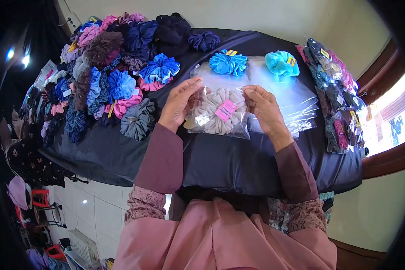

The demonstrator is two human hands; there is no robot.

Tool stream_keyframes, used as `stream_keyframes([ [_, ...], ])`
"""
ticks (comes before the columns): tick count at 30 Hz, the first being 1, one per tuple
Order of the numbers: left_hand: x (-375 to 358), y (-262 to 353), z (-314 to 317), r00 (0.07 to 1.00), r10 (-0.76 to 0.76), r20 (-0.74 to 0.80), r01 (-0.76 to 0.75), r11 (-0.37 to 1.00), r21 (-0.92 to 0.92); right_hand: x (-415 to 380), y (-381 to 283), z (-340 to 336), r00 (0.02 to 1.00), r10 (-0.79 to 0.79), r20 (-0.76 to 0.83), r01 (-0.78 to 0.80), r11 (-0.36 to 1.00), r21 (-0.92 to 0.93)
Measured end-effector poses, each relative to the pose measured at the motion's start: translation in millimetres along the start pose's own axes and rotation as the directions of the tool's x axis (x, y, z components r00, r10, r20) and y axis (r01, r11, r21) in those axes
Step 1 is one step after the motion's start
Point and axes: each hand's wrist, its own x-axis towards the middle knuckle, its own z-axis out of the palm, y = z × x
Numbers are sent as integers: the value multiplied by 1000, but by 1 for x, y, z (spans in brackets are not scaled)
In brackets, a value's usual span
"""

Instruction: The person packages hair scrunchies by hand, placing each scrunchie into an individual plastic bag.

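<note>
- I see a person at a desk point(211, 166) under a dark cloth, with both hands on one clear bag point(243, 128).
- Let the clear bag be the middle of a clock, with 12 away from the person.
- A pale scrunchie point(210, 108) sits inside it, with a pink label point(226, 110) on its front. It is round, so it has no long side.
- The left hand point(180, 102) is at 9 o'clock. Its thumb and finger pinch the bag's edge near 11.
- The right hand point(264, 105) is at 3 o'clock. It pinches the bag's top corner near 2.
- So the bag is right between them, and neither hand is nearer. I can't tell if its bottom touches the desk.
- More clear bags point(281, 96) lie in a pile at 3 o'clock, partly behind the right hand.
- A blue scrunchie point(228, 65) sits at 12 o'clock, and a turquoise scrunchie point(279, 66) at 2.
- A big heap of scrunchies point(121, 83) lies at 10 o'clock.
</note>
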Motion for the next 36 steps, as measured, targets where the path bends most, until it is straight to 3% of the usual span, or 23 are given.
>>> stream_keyframes([
  [3,2,-2,6,998,-27,56,34,991,-129,3,0,-6,999,-38,-28,40,997,64],
  [17,-1,-11,14,986,-39,162,55,994,-95,6,-6,-11,996,-17,-84,31,984,174],
  [20,1,-16,15,996,8,84,-3,999,-51,7,-17,-23,990,-72,-118,95,976,196],
  [21,3,-17,13,996,29,88,-31,999,15,6,-22,-28,988,-101,-117,124,970,211],
  [25,-3,-14,20,991,17,129,-14,1000,-20,-7,-44,-55,964,-215,-157,250,934,256],
  [31,-3,-15,22,991,-19,132,3,993,117,-40,-80,-114,805,-347,-481,429,901,67],
  [33,0,-17,20,989,-20,150,3,993,116,-46,-93,-159,765,-374,-524,427,904,-22],
  [36,0,-18,19,989,-16,145,-3,992,128,-51,-123,-207,605,-444,-661,413,885,-215],
])
